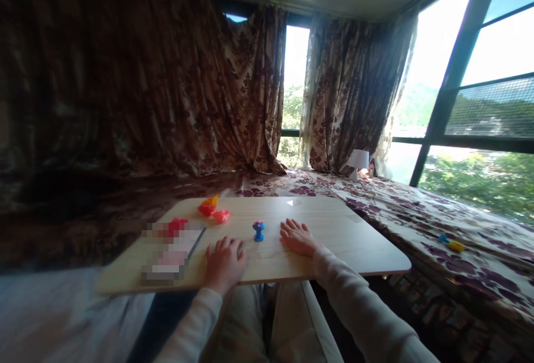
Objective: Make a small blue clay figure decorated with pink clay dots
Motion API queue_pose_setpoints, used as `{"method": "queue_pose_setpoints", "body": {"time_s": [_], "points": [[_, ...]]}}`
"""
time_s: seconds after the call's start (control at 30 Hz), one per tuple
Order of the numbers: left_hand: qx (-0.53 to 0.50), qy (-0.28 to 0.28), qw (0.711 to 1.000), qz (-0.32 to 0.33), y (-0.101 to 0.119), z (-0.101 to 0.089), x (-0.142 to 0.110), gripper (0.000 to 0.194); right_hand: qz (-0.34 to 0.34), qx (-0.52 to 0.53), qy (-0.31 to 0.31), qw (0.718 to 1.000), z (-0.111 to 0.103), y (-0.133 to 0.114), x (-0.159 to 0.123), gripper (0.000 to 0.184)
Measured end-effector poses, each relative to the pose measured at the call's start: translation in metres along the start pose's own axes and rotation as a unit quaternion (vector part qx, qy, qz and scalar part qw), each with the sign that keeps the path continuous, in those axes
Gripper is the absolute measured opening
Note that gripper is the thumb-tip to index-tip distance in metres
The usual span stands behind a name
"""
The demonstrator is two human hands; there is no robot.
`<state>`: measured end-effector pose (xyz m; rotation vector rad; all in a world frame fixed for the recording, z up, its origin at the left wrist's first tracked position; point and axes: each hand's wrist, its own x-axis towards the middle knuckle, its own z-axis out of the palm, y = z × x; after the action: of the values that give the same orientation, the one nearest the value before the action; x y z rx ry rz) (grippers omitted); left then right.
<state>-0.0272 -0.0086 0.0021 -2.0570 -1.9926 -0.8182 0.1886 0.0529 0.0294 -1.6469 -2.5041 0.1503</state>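
A small blue figure [258, 230] with a narrow stem, a wide top and pink dots stands upright on the pale wooden table [354, 249]. It looks like modelling clay. My left hand [225, 263] rests palm down near the front edge, left of the figure, fingers slightly bent and apart. To the figure's right, my right hand [298, 237] lies flat with its fingers stretched out. Neither hand touches the figure. Further back on the left lie an orange and red crumpled piece [208, 204] and a pinkish-red lump [221, 216].
A blurred-out flat object [194, 246] lies on the table's left side, with a red lump [177, 226] by its far end. On the patterned cloth at right are small blue and yellow pieces [455, 246]. A white lamp [357, 160] stands near the window and curtains.
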Motion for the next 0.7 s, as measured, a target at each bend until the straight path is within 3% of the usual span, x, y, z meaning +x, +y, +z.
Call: {"method": "queue_pose_setpoints", "body": {"time_s": [0.1,0.27,0.33,0.43,0.53,0.63,0.7], "points": [[0.000,0.006,1.000,0.000,0.000,0.000,-0.001,0.026,-0.023,0.000,0.004,1.000,0.006,-0.007,-0.015,0.049],[0.000,0.004,1.000,-0.002,0.001,-0.001,-0.002,0.026,-0.123,0.034,-0.002,0.992,0.023,-0.028,-0.058,0.052],[0.002,0.007,1.000,-0.001,0.001,-0.001,-0.002,0.026,-0.104,0.031,-0.006,0.994,0.021,-0.026,-0.052,0.051],[0.002,0.004,1.000,0.003,0.001,-0.001,-0.001,0.026,-0.024,0.005,-0.012,1.000,0.012,-0.012,-0.022,0.049],[0.001,-0.001,1.000,0.004,0.001,-0.002,-0.001,0.026,0.013,-0.003,0.002,1.000,0.003,-0.002,0.001,0.048],[0.000,-0.003,1.000,0.001,0.001,-0.002,-0.001,0.026,-0.007,-0.003,0.000,1.000,0.006,-0.006,-0.010,0.049],[0.000,-0.003,1.000,-0.001,0.001,-0.003,-0.001,0.026,-0.058,0.008,-0.008,0.998,0.014,-0.015,-0.030,0.051]]}}
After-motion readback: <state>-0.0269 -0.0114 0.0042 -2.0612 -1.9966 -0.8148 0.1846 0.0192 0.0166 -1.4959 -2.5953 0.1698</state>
